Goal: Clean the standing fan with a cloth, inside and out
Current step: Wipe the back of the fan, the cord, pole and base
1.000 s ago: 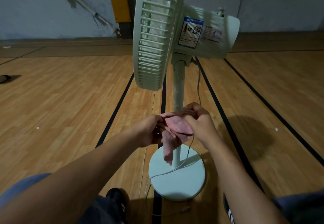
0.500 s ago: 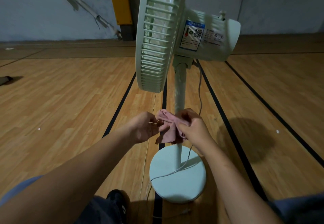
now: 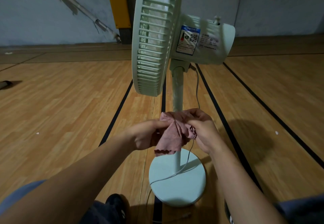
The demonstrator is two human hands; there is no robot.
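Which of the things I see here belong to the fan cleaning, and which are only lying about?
For the job:
- pink cloth, gripped by left hand and right hand
- standing fan: grille, motor housing, pole, round base
- fan's power cord, lying over the base

Lying about:
- dark object on the floor at far left
- yellow post by the wall

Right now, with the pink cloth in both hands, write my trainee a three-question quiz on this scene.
1. True or false: the pink scalloped-edge cloth is touching the pale green slatted fan guard.
2. Which hands hold the cloth? A) left hand only B) right hand only C) both
3. Fill in: the thin grey cord lies across the fan's round pale ____.

Key: 1 false, the cloth is held below the guard, in front of the fan's pole; 2 C; 3 base.
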